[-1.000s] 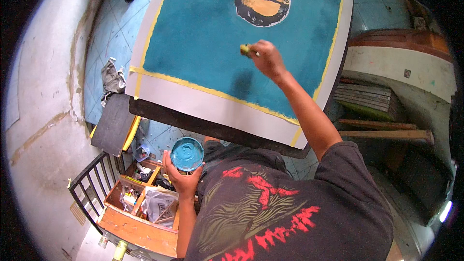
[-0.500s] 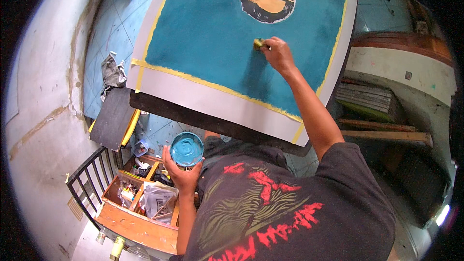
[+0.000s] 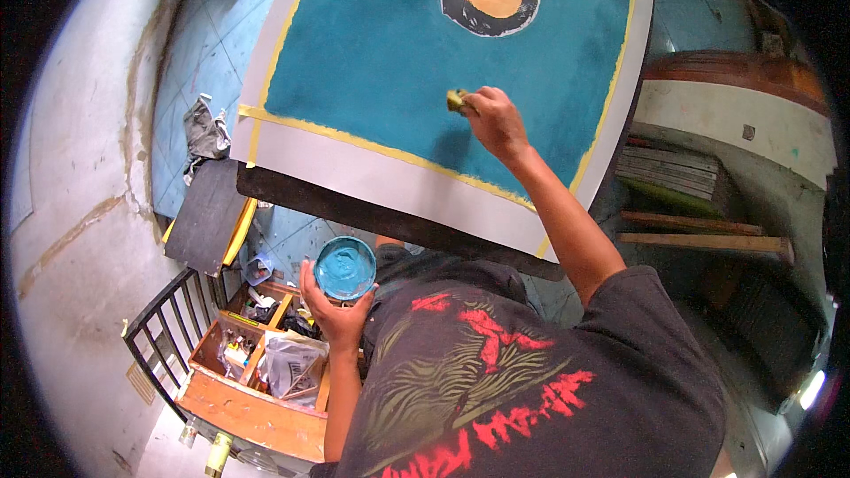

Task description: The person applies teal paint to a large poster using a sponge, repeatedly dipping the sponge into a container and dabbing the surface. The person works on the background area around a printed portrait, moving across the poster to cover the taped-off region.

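Note:
My left hand (image 3: 338,322) is wrapped around a round tub of teal-blue paint (image 3: 345,267), held upright beside my lap. In my right hand (image 3: 498,124) is a small yellowish sponge (image 3: 457,101), pinched between the fingers over the painting (image 3: 354,62); whether it touches the surface I cannot tell. The painting has a teal background and a cut-out-style portrait (image 3: 490,0) at its far side, upside down to me. Yellow masking tape (image 3: 381,152) borders the teal, with white margin outside it.
A wooden drawer box (image 3: 248,407) with plastic bags and small items stands at lower left, next to a black metal rack (image 3: 168,327). A dark board (image 3: 208,221) and a grey rag (image 3: 206,128) lie left of the painting. Stacked panels (image 3: 668,173) sit at right.
My right hand has moved slightly left and nearer to me with the sponge. The paint tub in my left hand has shifted a little to the right and up.

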Demonstrator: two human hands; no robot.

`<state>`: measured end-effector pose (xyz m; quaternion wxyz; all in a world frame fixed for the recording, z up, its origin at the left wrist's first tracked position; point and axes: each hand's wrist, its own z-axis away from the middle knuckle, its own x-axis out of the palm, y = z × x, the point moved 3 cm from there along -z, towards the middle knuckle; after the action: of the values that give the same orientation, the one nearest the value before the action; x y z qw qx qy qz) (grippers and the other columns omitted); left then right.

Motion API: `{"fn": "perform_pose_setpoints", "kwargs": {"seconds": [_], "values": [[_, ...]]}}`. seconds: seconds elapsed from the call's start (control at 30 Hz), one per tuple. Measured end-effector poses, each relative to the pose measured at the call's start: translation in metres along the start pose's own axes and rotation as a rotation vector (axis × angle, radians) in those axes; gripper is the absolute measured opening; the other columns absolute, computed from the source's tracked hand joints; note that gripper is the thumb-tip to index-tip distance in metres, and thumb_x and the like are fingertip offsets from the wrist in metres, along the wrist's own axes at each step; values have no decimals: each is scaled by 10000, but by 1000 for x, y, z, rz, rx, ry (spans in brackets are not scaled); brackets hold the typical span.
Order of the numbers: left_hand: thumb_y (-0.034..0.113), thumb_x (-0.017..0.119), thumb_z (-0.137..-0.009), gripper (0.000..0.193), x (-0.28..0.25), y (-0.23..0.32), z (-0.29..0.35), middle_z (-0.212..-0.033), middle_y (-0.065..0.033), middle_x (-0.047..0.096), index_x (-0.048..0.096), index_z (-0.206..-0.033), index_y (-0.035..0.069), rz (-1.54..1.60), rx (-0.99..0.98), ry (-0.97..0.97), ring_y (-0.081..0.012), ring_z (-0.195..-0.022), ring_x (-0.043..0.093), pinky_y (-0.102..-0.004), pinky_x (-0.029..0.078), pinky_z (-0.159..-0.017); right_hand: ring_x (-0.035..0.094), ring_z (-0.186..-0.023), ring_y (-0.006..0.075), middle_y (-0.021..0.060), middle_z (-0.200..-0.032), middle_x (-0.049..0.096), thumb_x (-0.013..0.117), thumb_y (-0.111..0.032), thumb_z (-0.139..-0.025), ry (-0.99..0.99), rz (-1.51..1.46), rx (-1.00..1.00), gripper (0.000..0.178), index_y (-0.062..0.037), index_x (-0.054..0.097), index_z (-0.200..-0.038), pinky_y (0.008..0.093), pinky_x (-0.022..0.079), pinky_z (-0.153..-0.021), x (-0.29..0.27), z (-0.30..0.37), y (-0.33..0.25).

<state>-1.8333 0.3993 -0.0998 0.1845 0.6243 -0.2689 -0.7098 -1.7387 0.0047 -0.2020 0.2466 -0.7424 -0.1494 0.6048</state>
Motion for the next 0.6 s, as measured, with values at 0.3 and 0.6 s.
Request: {"fn": "perform_pose_setpoints", "kwargs": {"seconds": [0.3, 0.6], "values": [[477, 891, -623, 1073, 0, -3, 0, -1463, -216, 374, 363, -1414, -19, -5, 7, -10, -389, -1356, 375, -494, 308, -1127, 618, -850, 324, 120, -865, 632, 602, -142, -878, -219, 50, -97, 98, -71, 666, -855, 439, 534, -741, 14, 26, -19], [461, 889, -630, 1058, 0, -2, -1, -1453, -218, 376, 357, -1413, -12, 0, 32, -23, -396, -1350, 380, -501, 318, -1118, 621, -884, 335, 126, -873, 632, 632, -131, -859, -139, -30, -48, 78, -58, 657, -852, 444, 532, -774, 14, -3, -5]]}}
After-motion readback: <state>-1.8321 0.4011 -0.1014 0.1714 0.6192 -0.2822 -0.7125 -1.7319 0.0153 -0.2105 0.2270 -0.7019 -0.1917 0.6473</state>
